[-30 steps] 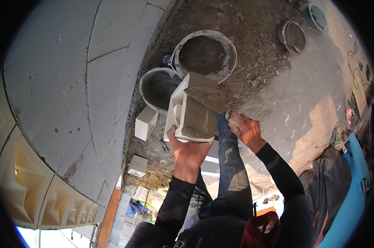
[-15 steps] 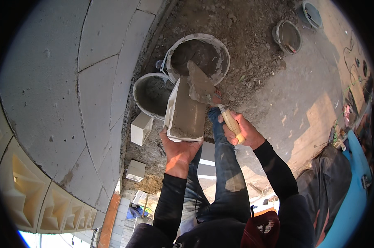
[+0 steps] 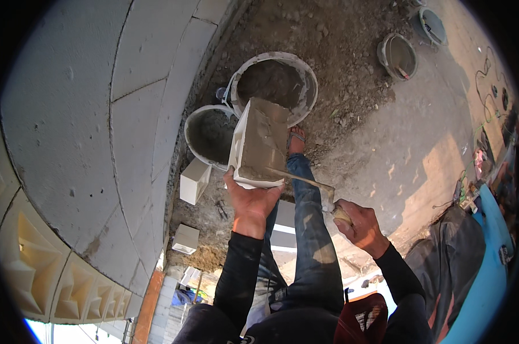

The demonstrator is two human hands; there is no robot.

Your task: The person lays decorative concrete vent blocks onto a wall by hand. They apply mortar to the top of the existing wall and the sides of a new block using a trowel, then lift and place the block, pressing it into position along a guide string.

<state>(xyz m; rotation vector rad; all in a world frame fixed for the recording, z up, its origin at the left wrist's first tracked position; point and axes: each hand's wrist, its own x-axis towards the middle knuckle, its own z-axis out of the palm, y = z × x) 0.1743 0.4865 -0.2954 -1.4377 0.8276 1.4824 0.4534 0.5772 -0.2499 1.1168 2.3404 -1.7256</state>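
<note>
My left hand grips the near lower end of a white hollow block, its upward face coated with grey mortar. My right hand is closed round the wooden handle of a metal trowel. The trowel is seen nearly edge-on, its tip at the mortar near the block's lower end. Just beyond the block are a large white bucket of grey mortar and a second bucket to its left. My jeans-clad legs and one foot show beneath the block.
A pale panelled wall fills the left, with moulded cream panels. Two small white blocks lie beside it. Two more buckets stand at upper right. Cables and a blue object lie at right.
The trowel has swung down from the block's far end to its near end, now edge-on. My right hand has moved down and right. My left hand and the block are slightly higher.
</note>
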